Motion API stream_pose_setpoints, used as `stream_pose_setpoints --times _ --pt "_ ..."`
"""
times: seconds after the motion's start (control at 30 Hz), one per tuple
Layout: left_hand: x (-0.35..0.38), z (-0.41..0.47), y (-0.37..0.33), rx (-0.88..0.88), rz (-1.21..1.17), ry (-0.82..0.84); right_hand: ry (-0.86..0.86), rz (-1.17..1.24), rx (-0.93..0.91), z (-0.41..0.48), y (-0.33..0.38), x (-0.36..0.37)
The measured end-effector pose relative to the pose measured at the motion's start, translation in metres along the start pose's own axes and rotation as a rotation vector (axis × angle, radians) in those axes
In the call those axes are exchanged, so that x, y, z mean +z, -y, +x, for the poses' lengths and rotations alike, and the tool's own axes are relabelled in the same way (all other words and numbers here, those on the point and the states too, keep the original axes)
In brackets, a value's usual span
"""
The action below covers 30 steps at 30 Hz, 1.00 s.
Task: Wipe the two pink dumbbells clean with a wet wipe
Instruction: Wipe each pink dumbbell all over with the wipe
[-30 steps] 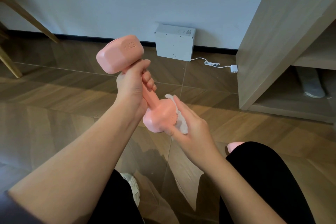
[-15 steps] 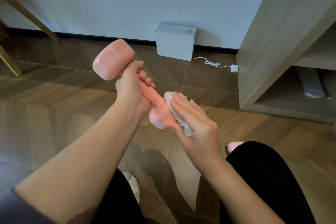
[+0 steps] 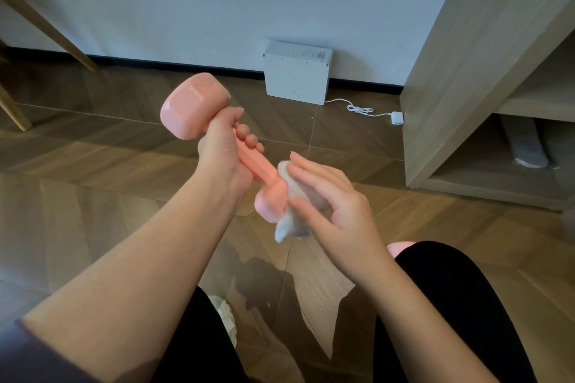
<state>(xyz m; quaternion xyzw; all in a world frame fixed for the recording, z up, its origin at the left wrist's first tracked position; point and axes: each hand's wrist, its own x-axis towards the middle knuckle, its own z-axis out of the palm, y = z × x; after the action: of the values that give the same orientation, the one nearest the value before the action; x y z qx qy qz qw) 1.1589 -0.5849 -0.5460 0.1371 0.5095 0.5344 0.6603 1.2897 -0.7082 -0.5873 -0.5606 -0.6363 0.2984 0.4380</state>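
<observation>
Left hand (image 3: 222, 146) wrapped tight round handle of pink dumbbell (image 3: 217, 134), held in air above wood floor (image 3: 93, 180), tilted, upper head far-left, lower head near-right. Right hand (image 3: 329, 196) fingers extended and flat, pressing white wet wipe (image 3: 292, 227) against lower head; wipe corner hangs below. Second dumbbell (image 3: 399, 248) only pink sliver, peeking behind right knee (image 3: 441, 274). White box (image 3: 295, 74) against wall beyond, cable (image 3: 361, 109) trailing right toward wooden shelf unit (image 3: 473, 56).
</observation>
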Motion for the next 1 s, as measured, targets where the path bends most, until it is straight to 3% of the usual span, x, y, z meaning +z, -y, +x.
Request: stream_pose_setpoints --times 0.17,0.4,0.67,0.87,1.0 --pt "0.001 -0.001 0.005 -0.01 0.02 0.017 -0.098 -0.207 0.032 -0.001 -0.001 0.015" --pt "0.002 -0.003 0.01 -0.006 0.061 0.038 -0.104 0.214 0.317 0.01 -0.007 0.018" --pt "0.001 -0.004 0.01 -0.02 0.075 0.063 -0.094 -0.295 0.091 0.001 -0.006 0.032" --pt "0.004 -0.009 0.01 -0.015 0.102 0.157 -0.072 0.128 0.339 0.009 -0.007 0.022" --pt "0.007 -0.011 0.008 0.011 0.142 0.17 -0.07 -0.042 0.216 0.003 -0.006 0.027"
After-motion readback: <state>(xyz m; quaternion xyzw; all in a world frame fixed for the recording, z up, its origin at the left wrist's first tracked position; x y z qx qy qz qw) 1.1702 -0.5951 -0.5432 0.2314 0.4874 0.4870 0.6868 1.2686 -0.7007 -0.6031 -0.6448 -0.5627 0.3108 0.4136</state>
